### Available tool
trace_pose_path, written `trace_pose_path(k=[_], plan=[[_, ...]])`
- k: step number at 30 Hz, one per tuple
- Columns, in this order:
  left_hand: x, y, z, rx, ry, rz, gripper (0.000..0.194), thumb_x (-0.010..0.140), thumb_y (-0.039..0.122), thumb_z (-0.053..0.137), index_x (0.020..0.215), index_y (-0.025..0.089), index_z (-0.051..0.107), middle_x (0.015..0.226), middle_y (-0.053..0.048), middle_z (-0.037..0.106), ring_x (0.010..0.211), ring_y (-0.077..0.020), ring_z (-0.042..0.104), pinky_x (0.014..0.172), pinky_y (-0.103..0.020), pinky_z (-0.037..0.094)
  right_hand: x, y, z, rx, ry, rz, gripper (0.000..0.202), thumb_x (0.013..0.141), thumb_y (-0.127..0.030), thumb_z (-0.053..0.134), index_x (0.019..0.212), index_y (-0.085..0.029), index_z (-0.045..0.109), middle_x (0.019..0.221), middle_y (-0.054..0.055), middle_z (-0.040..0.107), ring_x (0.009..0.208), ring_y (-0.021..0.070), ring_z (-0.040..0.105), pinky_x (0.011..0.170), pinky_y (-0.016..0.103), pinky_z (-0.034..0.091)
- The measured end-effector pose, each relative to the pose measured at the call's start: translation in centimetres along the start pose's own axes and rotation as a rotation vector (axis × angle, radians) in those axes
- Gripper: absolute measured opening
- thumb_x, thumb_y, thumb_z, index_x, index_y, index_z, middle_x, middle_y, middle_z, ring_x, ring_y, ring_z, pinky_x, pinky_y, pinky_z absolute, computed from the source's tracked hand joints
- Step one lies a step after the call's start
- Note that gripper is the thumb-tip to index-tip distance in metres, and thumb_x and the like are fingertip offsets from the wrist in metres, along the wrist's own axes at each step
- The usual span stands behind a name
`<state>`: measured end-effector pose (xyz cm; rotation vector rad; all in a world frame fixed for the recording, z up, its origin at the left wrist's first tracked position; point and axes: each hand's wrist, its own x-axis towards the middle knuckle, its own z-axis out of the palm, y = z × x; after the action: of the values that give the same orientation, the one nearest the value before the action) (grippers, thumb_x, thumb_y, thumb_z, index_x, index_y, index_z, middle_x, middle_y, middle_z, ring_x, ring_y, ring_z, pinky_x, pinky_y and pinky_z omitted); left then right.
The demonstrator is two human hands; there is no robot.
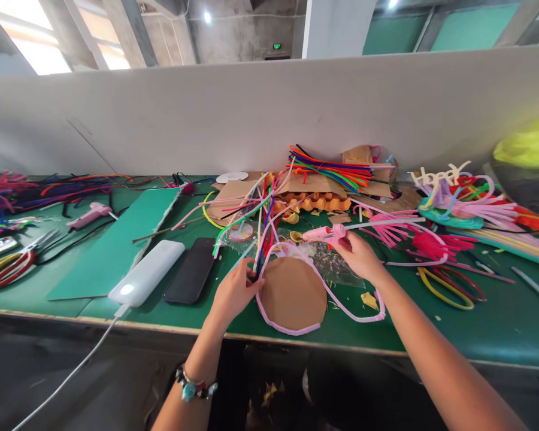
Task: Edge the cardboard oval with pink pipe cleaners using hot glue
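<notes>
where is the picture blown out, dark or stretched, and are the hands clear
In the head view, the upper-left window is blown out and a ceiling lamp glares; same head view, the space under the table is nearly black, the yellow plastic looks soft and stretched at the right edge, but the left hand and right hand read clearly.

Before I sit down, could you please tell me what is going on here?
A person's right hand holds a pink glue gun, its nozzle pointing left, beyond a cardboard disc. The left hand is at the disc's left edge, by a pink strip. The strip follows the left and near edges, with a loose length looping off right.
</notes>
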<state>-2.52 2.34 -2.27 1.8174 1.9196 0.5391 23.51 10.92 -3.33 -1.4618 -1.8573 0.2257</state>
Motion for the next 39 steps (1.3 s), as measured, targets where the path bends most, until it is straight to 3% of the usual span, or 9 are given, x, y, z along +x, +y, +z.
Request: trace_pose_path(k=[5, 10, 16, 19, 22, 26, 32, 36, 39], plan=[[0.0, -0.4, -0.1, 0.056, 0.110, 0.007, 0.035, 0.078, 0.012, 0.048, 0.111, 0.021, 0.046, 0.088, -0.001, 0.064, 0.076, -0.0152, 0.063, 0.065, -0.025, 0.047, 0.8, -0.3, -0.3, 0.074, 0.107, 0.029, 0.026, 0.074, -0.039, 0.043, 0.089, -0.020, 0.053, 0.085, 0.009, 0.062, 0.077, 0.0226, 0.059, 0.068, 0.036, 0.046], [-0.7, 1.3, -0.6, 0.185, 0.389, -0.005, 0.029, 0.086, 0.016, 0.037, 0.111, 0.017, 0.049, 0.114, -0.011, 0.053, 0.091, -0.0197, 0.059, 0.069, -0.028, 0.045, 2.9, -1.3, -2.3, 0.135, 0.269, 0.077, 0.037, 0.078, -0.046, 0.039, 0.100, -0.019, 0.048, 0.087, 0.012, 0.059, 0.078, 0.0245, 0.058, 0.065, 0.038, 0.046], [-1.1, 2.4, 0.3, 0.270, 0.130, -0.026, 0.017, 0.080, 0.032, 0.054, 0.090, 0.019, 0.060, 0.087, -0.006, 0.064, 0.082, -0.0221, 0.063, 0.062, -0.027, 0.045, 3.6, -2.1, -3.7, 0.220, 0.370, 0.098, 0.041, 0.080, -0.051, 0.035, 0.108, -0.022, 0.043, 0.089, 0.011, 0.059, 0.073, 0.0232, 0.058, 0.058, 0.036, 0.044], [-0.8, 1.7, 0.9, 0.211, 0.087, -0.020, 0.028, 0.077, 0.026, 0.058, 0.104, 0.019, 0.054, 0.094, -0.004, 0.065, 0.081, -0.0180, 0.063, 0.063, -0.024, 0.046, 2.8, -1.6, -3.5, 0.247, 0.348, 0.144, 0.037, 0.077, -0.053, 0.039, 0.097, -0.023, 0.046, 0.075, 0.007, 0.058, 0.060, 0.0198, 0.055, 0.053, 0.034, 0.043], [-0.6, 1.1, 1.1, 0.143, 0.072, -0.004, 0.043, 0.079, 0.017, 0.053, 0.120, 0.019, 0.041, 0.095, -0.001, 0.065, 0.081, -0.0136, 0.063, 0.067, -0.022, 0.047, 1.9, -1.0, -3.2, 0.241, 0.311, 0.205, 0.035, 0.066, -0.052, 0.056, 0.084, -0.024, 0.047, 0.070, 0.003, 0.057, 0.058, 0.0182, 0.054, 0.054, 0.032, 0.043], [-0.4, 1.0, 1.0, 0.101, 0.090, -0.002, 0.048, 0.078, 0.009, 0.048, 0.123, 0.016, 0.034, 0.092, -0.002, 0.065, 0.083, -0.0155, 0.063, 0.071, -0.026, 0.048, 1.1, -1.0, -2.9, 0.225, 0.272, 0.285, 0.037, 0.054, -0.045, 0.065, 0.074, -0.022, 0.045, 0.063, -0.001, 0.055, 0.057, 0.0171, 0.053, 0.056, 0.032, 0.043], [-0.6, 1.4, 1.1, -0.022, 0.210, -0.014, 0.048, 0.076, 0.015, 0.054, 0.121, 0.017, 0.036, 0.102, -0.007, 0.058, 0.073, -0.0155, 0.065, 0.066, -0.028, 0.051, 0.8, -0.8, -2.5, 0.259, 0.223, 0.354, 0.034, 0.052, -0.042, 0.064, 0.071, -0.021, 0.046, 0.060, -0.002, 0.054, 0.055, 0.0157, 0.052, 0.055, 0.031, 0.043], [-1.0, 1.5, 1.3, -0.019, 0.159, 0.053, 0.063, 0.070, 0.017, 0.062, 0.125, 0.019, 0.032, 0.110, -0.009, 0.047, 0.089, -0.0216, 0.062, 0.079, -0.038, 0.051, 0.7, -0.1, -2.0, 0.293, 0.206, 0.382, 0.034, 0.052, -0.043, 0.063, 0.071, -0.021, 0.046, 0.060, -0.002, 0.055, 0.052, 0.0144, 0.050, 0.050, 0.029, 0.041], [-1.0, 1.3, 1.8, -0.113, 0.122, 0.105, 0.073, 0.069, 0.011, 0.059, 0.131, 0.023, 0.022, 0.117, -0.009, 0.037, 0.094, -0.0200, 0.060, 0.083, -0.038, 0.050, 0.7, 0.4, -1.5, 0.307, 0.200, 0.393, 0.035, 0.052, -0.043, 0.063, 0.074, -0.021, 0.048, 0.063, -0.001, 0.056, 0.052, 0.0139, 0.050, 0.050, 0.029, 0.040]])
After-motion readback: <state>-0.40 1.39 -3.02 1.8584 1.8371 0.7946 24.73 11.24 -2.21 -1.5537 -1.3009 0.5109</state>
